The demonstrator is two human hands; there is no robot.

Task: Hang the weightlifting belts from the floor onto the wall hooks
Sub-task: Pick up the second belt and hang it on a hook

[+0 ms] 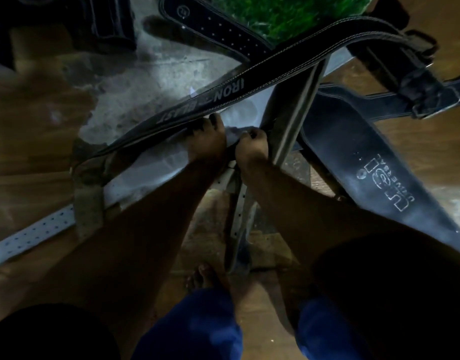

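Lying on the floor [36, 141], every belt in view is unhung (no hooks show). From left: white perforated belt [28, 236], Iron Blast belt [223, 97] gripped by the left hand [206, 141], right hand [251, 146] curled, on what I cannot tell, Universal belt [366, 162]. Crossed straps crowd both hands; bare floor lies left.
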